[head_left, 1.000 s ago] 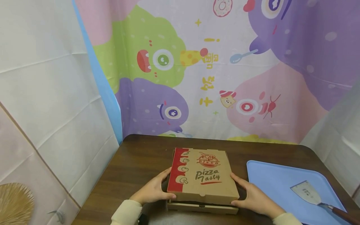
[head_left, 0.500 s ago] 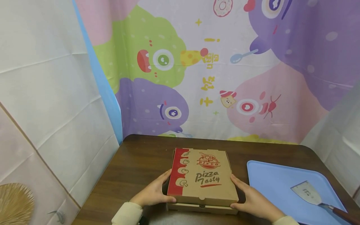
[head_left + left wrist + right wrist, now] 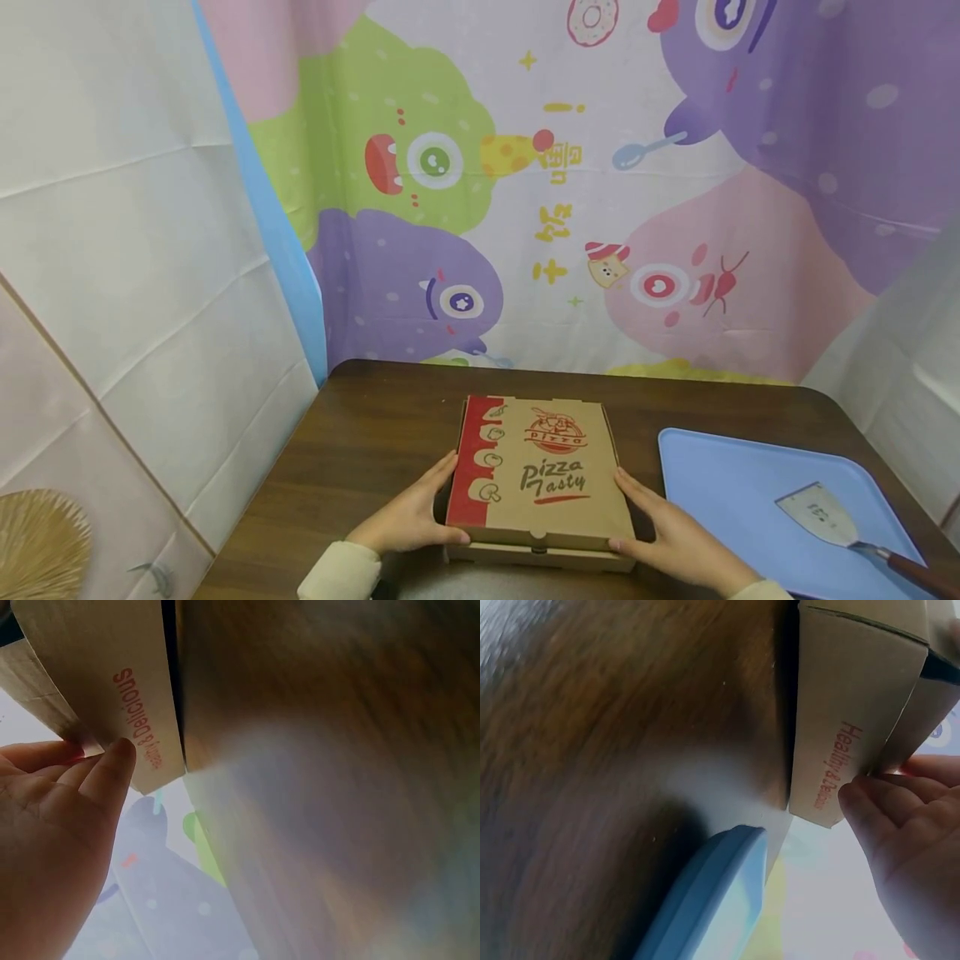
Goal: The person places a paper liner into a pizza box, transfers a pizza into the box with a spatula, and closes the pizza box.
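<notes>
A cardboard pizza box (image 3: 555,475), with a red strip and "Pizza Tasty" print, lies on the dark wooden table. Its lid lies over the lower tray, whose front wall (image 3: 577,560) shows beneath the lid's front edge. At the front left corner, my left hand (image 3: 408,515) holds the lid, thumb at the front and fingers along the side. My right hand (image 3: 678,537) holds the opposite front corner the same way. Both wrist views show fingertips against the box sides (image 3: 135,697), (image 3: 847,712), printed "Healthy & Delicious". The inside of the box is hidden.
To the right on the table lies a blue tray (image 3: 720,483). A metal spatula (image 3: 817,512) with a brown handle rests on it, the handle reaching past the tray's right edge. Behind the table (image 3: 360,450) hangs a cartoon-patterned cloth (image 3: 555,317).
The lid's front edge has come down slightly, with both hands on it, and the dark gap above the lower tray has narrowed. The tray and spatula have stayed put.
</notes>
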`<state>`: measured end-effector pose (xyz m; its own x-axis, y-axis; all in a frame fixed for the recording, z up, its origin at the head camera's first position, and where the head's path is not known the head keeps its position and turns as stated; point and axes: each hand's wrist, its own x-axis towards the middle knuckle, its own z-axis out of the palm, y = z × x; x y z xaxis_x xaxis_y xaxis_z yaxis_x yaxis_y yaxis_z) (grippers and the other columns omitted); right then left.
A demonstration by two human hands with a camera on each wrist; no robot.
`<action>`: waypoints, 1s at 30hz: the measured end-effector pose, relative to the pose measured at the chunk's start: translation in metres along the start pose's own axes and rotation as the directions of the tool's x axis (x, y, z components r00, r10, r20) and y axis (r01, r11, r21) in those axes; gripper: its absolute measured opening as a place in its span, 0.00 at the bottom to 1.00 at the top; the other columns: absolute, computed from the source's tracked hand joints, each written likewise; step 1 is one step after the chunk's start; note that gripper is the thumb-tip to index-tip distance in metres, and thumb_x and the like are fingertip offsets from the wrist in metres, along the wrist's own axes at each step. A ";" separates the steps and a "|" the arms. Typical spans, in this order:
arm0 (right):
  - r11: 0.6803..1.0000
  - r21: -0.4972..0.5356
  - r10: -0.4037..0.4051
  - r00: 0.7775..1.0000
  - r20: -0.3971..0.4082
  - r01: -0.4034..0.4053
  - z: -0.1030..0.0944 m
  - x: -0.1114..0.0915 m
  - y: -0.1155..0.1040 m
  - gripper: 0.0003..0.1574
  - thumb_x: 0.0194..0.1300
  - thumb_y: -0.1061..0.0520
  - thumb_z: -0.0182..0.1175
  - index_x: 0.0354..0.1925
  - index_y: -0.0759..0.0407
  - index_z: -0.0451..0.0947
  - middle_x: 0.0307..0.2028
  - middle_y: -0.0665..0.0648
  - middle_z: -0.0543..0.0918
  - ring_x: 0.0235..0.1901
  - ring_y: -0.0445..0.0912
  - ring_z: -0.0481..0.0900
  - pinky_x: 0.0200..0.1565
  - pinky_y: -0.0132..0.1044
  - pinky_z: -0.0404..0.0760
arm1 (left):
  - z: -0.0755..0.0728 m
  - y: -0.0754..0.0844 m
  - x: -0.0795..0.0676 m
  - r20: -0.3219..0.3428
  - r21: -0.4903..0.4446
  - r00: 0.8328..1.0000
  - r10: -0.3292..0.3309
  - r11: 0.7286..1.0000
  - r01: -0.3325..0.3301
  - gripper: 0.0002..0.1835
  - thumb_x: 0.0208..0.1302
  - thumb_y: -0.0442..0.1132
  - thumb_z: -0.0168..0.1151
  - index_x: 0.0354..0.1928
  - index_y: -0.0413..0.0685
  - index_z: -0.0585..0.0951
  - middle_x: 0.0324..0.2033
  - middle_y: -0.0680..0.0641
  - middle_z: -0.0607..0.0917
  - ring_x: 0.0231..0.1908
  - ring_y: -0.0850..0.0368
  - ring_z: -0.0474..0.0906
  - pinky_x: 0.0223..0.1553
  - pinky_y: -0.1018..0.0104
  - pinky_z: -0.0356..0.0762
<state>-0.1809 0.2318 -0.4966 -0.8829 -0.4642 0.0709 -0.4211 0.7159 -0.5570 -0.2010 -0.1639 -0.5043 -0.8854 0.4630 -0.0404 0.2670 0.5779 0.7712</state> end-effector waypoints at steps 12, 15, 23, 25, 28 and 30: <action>0.997 0.036 0.063 0.998 0.009 -0.063 0.005 0.002 -0.001 0.57 0.64 0.31 0.58 0.75 0.63 0.52 0.75 0.65 0.54 0.68 0.67 0.62 0.60 0.65 0.69 | 0.007 0.003 0.000 -0.048 0.010 0.998 -0.038 0.999 0.039 0.59 0.52 0.61 0.71 0.76 0.40 0.52 0.76 0.41 0.53 0.73 0.42 0.55 0.66 0.36 0.62; 0.997 0.037 0.071 0.997 0.013 -0.071 0.006 0.002 -0.001 0.57 0.63 0.31 0.58 0.75 0.63 0.52 0.75 0.65 0.54 0.69 0.67 0.62 0.60 0.65 0.69 | 0.008 0.005 -0.001 -0.064 0.021 0.997 -0.031 0.999 0.033 0.59 0.52 0.61 0.71 0.76 0.39 0.53 0.76 0.41 0.54 0.73 0.42 0.56 0.66 0.36 0.62; 0.997 0.034 0.074 0.996 0.043 -0.076 0.004 0.003 -0.006 0.59 0.63 0.31 0.59 0.75 0.65 0.51 0.76 0.67 0.52 0.67 0.69 0.63 0.57 0.65 0.71 | 0.010 0.006 0.000 -0.078 0.075 0.997 0.011 0.997 -0.006 0.59 0.51 0.60 0.73 0.75 0.35 0.54 0.76 0.39 0.55 0.73 0.42 0.56 0.66 0.38 0.63; 0.997 0.027 0.067 0.997 0.041 -0.068 0.003 0.003 -0.007 0.58 0.63 0.31 0.59 0.75 0.65 0.52 0.76 0.67 0.52 0.67 0.69 0.64 0.57 0.65 0.72 | 0.010 0.006 0.000 -0.080 0.085 0.997 0.019 0.996 -0.012 0.59 0.51 0.59 0.73 0.74 0.34 0.54 0.76 0.39 0.55 0.73 0.42 0.56 0.66 0.38 0.63; 0.998 0.013 0.061 0.998 0.033 -0.061 0.004 0.003 -0.007 0.59 0.62 0.31 0.59 0.75 0.65 0.52 0.76 0.66 0.52 0.67 0.69 0.64 0.57 0.65 0.72 | 0.011 0.007 0.000 -0.082 0.085 0.996 0.021 0.996 -0.014 0.59 0.50 0.59 0.74 0.75 0.35 0.54 0.76 0.40 0.54 0.73 0.43 0.56 0.66 0.39 0.63; 0.998 0.001 0.061 0.998 0.030 -0.061 0.004 0.004 -0.006 0.59 0.62 0.30 0.59 0.74 0.65 0.53 0.76 0.66 0.52 0.67 0.68 0.65 0.57 0.64 0.72 | 0.012 0.007 0.000 -0.080 0.082 0.997 0.018 0.997 -0.011 0.59 0.49 0.59 0.74 0.75 0.36 0.54 0.76 0.42 0.53 0.73 0.43 0.56 0.66 0.39 0.63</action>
<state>-0.1806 0.2231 -0.4965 -0.9002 -0.4353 0.0117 -0.3663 0.7425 -0.5607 -0.1943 -0.1522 -0.5061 -0.9082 0.4178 0.0246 0.3075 0.6261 0.7166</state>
